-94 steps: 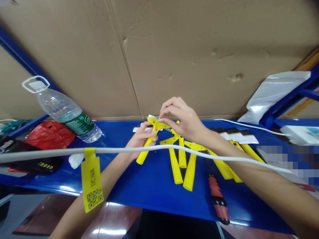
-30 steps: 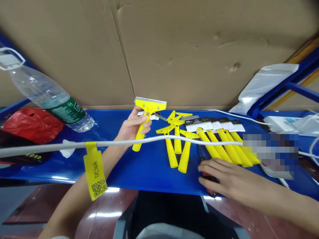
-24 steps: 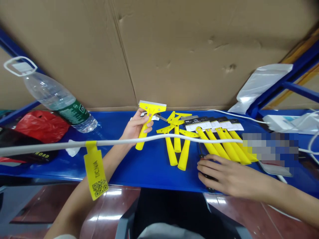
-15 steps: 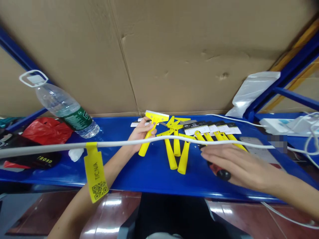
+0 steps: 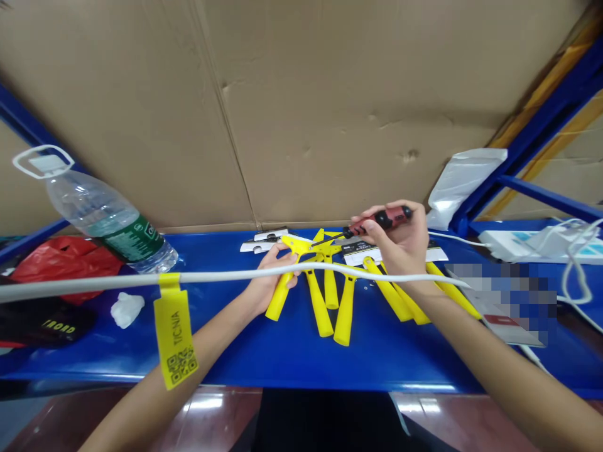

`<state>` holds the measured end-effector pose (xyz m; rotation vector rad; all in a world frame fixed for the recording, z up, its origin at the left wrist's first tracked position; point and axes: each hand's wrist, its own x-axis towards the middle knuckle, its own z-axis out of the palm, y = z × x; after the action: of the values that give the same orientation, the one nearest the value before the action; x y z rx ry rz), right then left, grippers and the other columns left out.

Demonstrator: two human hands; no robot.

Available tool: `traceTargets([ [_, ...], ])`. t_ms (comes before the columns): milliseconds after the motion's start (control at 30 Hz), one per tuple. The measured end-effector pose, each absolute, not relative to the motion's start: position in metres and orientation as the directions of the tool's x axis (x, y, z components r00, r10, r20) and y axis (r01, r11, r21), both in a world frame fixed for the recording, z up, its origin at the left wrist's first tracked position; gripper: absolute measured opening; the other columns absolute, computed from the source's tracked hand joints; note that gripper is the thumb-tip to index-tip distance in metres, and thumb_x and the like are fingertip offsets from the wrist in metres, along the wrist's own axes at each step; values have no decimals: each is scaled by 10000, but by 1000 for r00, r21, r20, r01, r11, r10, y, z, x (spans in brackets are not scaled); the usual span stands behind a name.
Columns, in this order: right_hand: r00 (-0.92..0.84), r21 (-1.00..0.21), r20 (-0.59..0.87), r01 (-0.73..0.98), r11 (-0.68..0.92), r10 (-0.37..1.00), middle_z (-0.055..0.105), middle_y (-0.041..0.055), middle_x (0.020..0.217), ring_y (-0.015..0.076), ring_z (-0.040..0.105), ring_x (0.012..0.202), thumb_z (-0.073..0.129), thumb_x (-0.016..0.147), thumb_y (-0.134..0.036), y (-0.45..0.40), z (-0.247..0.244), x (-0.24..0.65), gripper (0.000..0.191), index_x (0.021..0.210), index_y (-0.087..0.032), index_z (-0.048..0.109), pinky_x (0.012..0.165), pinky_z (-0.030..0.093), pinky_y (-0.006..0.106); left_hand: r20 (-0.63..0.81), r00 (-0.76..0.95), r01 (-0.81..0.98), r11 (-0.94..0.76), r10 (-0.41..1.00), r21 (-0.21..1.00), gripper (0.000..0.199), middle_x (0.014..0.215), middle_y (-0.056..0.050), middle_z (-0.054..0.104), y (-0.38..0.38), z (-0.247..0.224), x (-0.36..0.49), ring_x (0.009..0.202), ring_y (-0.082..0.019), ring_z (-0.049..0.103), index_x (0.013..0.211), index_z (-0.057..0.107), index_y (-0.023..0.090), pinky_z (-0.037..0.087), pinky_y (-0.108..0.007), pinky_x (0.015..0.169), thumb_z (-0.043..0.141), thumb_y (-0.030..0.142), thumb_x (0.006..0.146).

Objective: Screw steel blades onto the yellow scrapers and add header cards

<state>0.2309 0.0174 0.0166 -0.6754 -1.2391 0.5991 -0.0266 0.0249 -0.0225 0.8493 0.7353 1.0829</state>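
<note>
My left hand (image 5: 271, 280) is closed around the handle of a yellow scraper (image 5: 281, 295), whose head points away from me. In my right hand (image 5: 400, 242) is a red and black screwdriver (image 5: 384, 220), held at a slant with its shaft running left and down. The shaft's tip reaches the scraper's head; whether it sits in a screw I cannot make out. Several more yellow scrapers (image 5: 345, 312) lie just right of my left hand. Beneath my right wrist rest several yellow handles (image 5: 389, 295). White and black blade pieces (image 5: 264, 240) lie behind my left hand.
A white cable (image 5: 226, 275) with a yellow tag (image 5: 174, 336) crosses in front of the view. At left stand a big water bottle (image 5: 117, 226), a red bag (image 5: 66, 263) and crumpled white tissue (image 5: 127, 309). A power strip (image 5: 513, 243) lies at right on the blue table (image 5: 282, 358).
My right hand has lifted the screwdriver from the table's right side and brought it up and left, tip to the scraper. My left hand keeps hold of the scraper.
</note>
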Motion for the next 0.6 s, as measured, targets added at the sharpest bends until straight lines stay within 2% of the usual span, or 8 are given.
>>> traceTargets([
  [100, 253, -790, 587, -32, 613, 769, 760, 23, 1132, 241, 842, 1052, 881, 962, -325, 20, 5, 237, 459, 1188, -334, 482, 862, 740, 419, -95, 290, -439, 220, 952, 871, 561, 885, 1, 706, 22, -22, -26, 565, -97, 610, 1134, 574, 220, 447, -197, 466, 1019, 288, 800],
  [200, 228, -779, 615, 26, 627, 755, 756, 42, 1162, 254, 836, 1039, 850, 992, -363, 17, 2, 254, 416, 1224, -357, 504, 903, 736, 455, -109, 237, -431, 205, 965, 879, 537, 913, -5, 707, 21, -20, -27, 603, -114, 647, 1154, 595, 218, 473, -202, 477, 1004, 254, 807],
  [300, 100, -760, 650, 80, 645, 753, 758, 69, 1113, 249, 820, 963, 857, 993, -330, 14, 10, 281, 421, 1314, -355, 586, 885, 720, 426, -129, 211, -423, 209, 969, 882, 511, 947, -14, 715, 22, -16, -28, 657, -130, 685, 1169, 619, 214, 525, -214, 514, 986, 231, 815],
  [400, -127, -817, 556, 99, 568, 821, 767, 79, 1122, 230, 821, 894, 845, 1007, -241, 13, 21, 307, 507, 1458, -340, 637, 814, 727, 392, -140, 238, -405, 229, 961, 885, 483, 925, -3, 699, 21, -13, -28, 655, -127, 679, 1171, 627, 217, 524, -210, 513, 975, 231, 836],
  [600, -175, -802, 567, 106, 588, 805, 769, 33, 1115, 171, 794, 920, 890, 968, -158, 12, 25, 320, 561, 1456, -352, 695, 823, 719, 282, -136, 277, -379, 238, 951, 894, 488, 958, -21, 708, 18, -11, -27, 666, -123, 660, 1189, 617, 207, 497, -195, 466, 965, 219, 847],
])
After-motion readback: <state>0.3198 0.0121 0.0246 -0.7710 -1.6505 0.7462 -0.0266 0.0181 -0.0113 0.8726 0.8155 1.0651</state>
